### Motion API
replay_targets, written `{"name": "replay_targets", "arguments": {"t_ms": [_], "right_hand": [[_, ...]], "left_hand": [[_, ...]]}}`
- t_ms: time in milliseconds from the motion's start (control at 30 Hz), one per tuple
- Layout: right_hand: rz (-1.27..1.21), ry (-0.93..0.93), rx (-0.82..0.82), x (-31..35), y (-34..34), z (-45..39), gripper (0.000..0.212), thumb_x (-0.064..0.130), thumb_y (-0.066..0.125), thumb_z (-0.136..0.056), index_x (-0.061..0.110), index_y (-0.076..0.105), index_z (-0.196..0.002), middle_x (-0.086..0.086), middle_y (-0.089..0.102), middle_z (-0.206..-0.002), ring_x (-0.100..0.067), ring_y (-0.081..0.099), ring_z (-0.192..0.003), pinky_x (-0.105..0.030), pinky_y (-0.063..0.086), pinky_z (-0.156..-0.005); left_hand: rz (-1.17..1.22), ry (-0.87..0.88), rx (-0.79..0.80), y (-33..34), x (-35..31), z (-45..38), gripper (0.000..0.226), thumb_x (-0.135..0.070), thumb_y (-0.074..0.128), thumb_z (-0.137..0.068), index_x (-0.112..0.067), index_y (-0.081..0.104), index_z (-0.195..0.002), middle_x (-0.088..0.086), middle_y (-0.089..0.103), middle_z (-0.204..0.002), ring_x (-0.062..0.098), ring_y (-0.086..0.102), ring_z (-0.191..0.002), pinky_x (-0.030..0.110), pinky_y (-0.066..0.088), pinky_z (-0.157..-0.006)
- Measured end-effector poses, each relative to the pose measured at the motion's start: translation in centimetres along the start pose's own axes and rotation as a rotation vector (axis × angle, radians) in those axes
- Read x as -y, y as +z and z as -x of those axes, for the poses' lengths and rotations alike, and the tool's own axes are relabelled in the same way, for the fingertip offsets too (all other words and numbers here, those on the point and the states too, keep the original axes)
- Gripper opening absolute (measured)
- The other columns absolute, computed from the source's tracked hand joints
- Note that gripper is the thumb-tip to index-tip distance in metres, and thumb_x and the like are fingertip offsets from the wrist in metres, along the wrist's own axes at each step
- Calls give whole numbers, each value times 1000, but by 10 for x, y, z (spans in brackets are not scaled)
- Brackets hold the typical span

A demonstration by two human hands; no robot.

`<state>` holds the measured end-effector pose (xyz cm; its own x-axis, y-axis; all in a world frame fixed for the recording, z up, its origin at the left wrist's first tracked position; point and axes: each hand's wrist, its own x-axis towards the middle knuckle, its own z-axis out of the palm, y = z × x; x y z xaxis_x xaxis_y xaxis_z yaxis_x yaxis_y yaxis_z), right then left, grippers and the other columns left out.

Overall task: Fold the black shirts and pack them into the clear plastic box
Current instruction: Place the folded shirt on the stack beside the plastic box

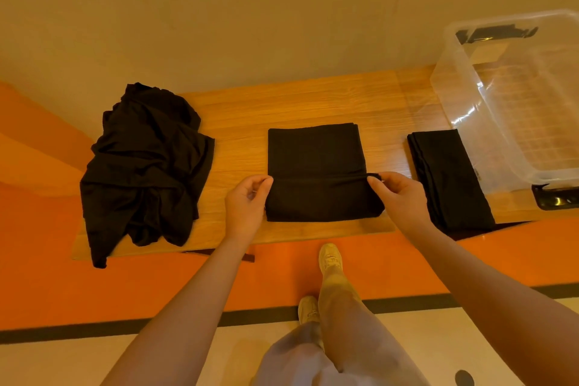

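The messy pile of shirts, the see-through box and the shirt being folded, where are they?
messy pile [147,163]: head view, middle of the crumpled cloth.
see-through box [451,97]: head view, its left wall.
shirt being folded [315,150]: head view, flat top layer.

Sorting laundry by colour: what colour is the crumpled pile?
Black, plain; the crumpled pile shows clearly in the head view.
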<state>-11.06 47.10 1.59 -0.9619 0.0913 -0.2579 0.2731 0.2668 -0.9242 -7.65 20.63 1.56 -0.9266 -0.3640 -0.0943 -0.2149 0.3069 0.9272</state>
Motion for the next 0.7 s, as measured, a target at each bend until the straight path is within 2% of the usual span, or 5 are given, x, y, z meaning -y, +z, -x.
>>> {"name": "replay_targets", "arguments": {"t_ms": [200,267,400,600,700], "right_hand": [[193,72,-47,-5,10,-30,25,34,61,-92,18,66,-110,3,69,-89,-12,66,-84,-39,59,-76],[246,83,-54,-6,12,-36,28,35,60,-92,17,65,-113,3,69,-90,-11,66,-84,-38,59,-76],[366,55,-58,-6,15,-40,31,38,59,-92,17,65,-113,3,68,-88,-10,65,-78,-38,59,-71],[561,-24,-92,-4,16,-40,36,43,55,-94,15,64,-113,5,65,-82,-9,60,-66,-28,52,-57],[627,-86,-140,-3,16,-34,37,40,51,-97,13,57,-122,2,63,-94,-11,61,-76,-24,48,-61]], "left_hand": [[-137,-39,-4,14,8,-29,16,-23,59,-94,-16,66,-107,-11,62,-92,-6,56,-85,-1,40,-68],[-194,-32,-2,16,13,-34,17,-24,59,-95,-17,66,-107,-9,63,-92,-3,57,-82,2,42,-67],[-288,-28,1,18,23,-38,20,-30,58,-95,-17,67,-108,-7,64,-88,9,62,-73,23,52,-63],[-339,18,-11,20,27,-39,26,-32,58,-94,-15,65,-113,-9,61,-89,10,61,-80,13,43,-63],[-380,89,-72,18,24,-39,36,-37,53,-96,-15,57,-124,-5,60,-101,11,58,-83,19,45,-67]]}}
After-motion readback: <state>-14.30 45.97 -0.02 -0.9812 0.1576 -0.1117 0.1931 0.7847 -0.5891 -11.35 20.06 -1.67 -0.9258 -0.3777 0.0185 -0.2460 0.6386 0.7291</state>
